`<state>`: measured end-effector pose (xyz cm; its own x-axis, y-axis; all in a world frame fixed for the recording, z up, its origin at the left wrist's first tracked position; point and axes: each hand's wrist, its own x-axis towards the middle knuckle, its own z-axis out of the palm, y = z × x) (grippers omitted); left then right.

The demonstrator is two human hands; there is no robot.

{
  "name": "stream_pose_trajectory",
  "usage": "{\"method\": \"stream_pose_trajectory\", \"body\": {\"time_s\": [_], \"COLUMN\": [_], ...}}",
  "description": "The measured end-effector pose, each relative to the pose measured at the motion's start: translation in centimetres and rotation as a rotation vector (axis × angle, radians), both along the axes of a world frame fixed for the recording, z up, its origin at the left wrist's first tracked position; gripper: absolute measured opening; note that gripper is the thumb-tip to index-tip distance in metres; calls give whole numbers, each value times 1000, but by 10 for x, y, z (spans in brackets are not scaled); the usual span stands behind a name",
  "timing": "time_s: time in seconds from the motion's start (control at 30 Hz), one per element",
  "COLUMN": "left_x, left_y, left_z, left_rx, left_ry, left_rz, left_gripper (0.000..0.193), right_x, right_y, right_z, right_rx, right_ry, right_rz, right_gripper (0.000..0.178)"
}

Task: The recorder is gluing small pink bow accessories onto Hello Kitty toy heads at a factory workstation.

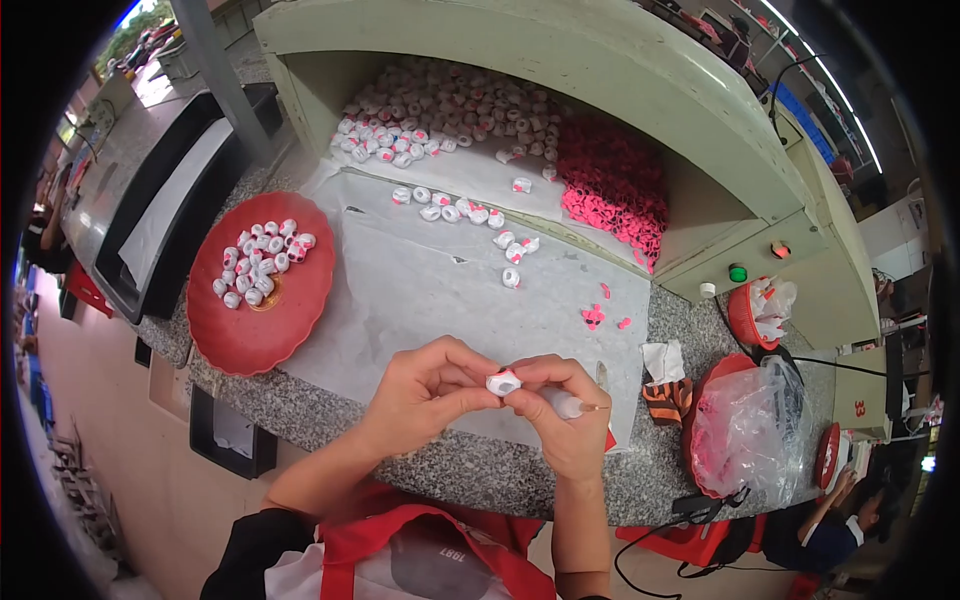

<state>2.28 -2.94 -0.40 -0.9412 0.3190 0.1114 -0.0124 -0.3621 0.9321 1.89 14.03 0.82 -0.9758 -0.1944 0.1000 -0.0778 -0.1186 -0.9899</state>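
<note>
In front of my body, a small white rounded piece (503, 383) with a grey oval and pink-red on top is pinched between both hands. My left hand (428, 385) grips its left side with thumb and fingers. On the other side, my right hand (562, 430) pinches it with thumb and forefinger. A small white bottle (563, 404) with a thin tip pointing right is tucked in that same hand. Beyond the hands, several similar white pieces (450, 210) lie on a white sheet (400, 290). Small pink parts (593, 317) lie on its right side.
A red scalloped dish (225, 335) with white pieces stands at left. At the back, a pale green shelf unit (560, 35) shelters heaped white pieces (455, 95) and pink parts (612, 190). A plastic bag (750, 425) and striped cloth (668, 402) sit at right. Another person (825, 530) is farther right.
</note>
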Motion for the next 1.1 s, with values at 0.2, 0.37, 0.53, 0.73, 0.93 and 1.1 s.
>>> {"method": "stream_pose_trajectory", "body": {"time_s": [0.2, 0.37, 0.53, 0.73, 0.93, 1.1], "left_x": [3, -5, -43, -102, -102, -43], "left_y": [-13, -49, -108, 16, 44, 27], "left_z": [6, -15, -21, -44, -51, 8], "left_rx": [-68, -242, -969, -1108, -1222, -35], "left_ry": [-31, -49, 282, 497, 471, -190], "left_rz": [98, 399, 983, 576, 462, 79], "left_gripper": [24, 23, 24, 22, 27, 29], "right_x": [-4, -13, -15, 0, 18, 27], "right_y": [-19, -44, -15, 0, 32, 22], "right_z": [-3, -24, -31, -30, -11, 10], "right_rx": [-28, 138, 266, 30, -51, -2], "right_ry": [-153, -155, -251, -199, -151, -28], "right_rz": [7, -51, -135, -191, -396, -533], "right_gripper": [17, 19, 27, 36, 31, 29]}}
